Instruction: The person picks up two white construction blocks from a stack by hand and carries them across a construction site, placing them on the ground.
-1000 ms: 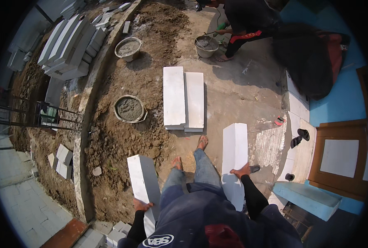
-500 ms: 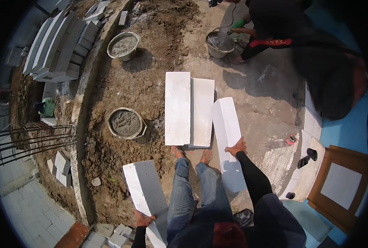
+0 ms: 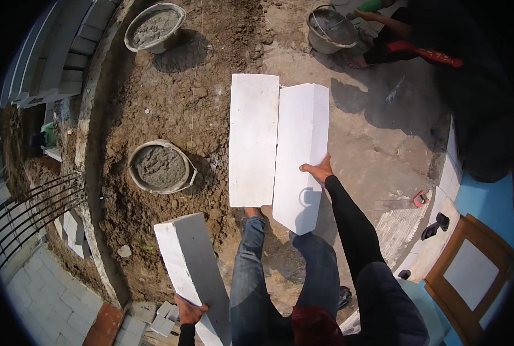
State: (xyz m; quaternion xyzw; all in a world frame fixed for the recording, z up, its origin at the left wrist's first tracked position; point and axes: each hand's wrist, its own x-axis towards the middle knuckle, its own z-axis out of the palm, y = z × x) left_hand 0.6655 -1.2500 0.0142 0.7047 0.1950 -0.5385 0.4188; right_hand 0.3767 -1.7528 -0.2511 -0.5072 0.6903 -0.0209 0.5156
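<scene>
My left hand (image 3: pixel 191 310) is closed on the lower end of a long white aerated concrete block (image 3: pixel 202 254), which slants beside my left leg. My right hand (image 3: pixel 319 169) grips the right edge of a second such block (image 3: pixel 296 132), thumb across its upper face. That second block lies alongside a third white block (image 3: pixel 253 138) in front of my feet, with little gap between them. Whether the right-hand block rests fully on something beneath it I cannot tell.
Two buckets of grey mortar (image 3: pixel 160 167) (image 3: pixel 155 27) stand on the soil at left. At the upper right, a co-worker's hand (image 3: pixel 372 15) holds a green tool near another bucket (image 3: pixel 329 34). A handsaw (image 3: pixel 404 203) lies at right. Rebar (image 3: pixel 38 202) juts out at far left.
My right hand has brought its block leftward and away from me, beside the third block, covering the lower one there. My left hand still grips its block. The whole view has shifted.
</scene>
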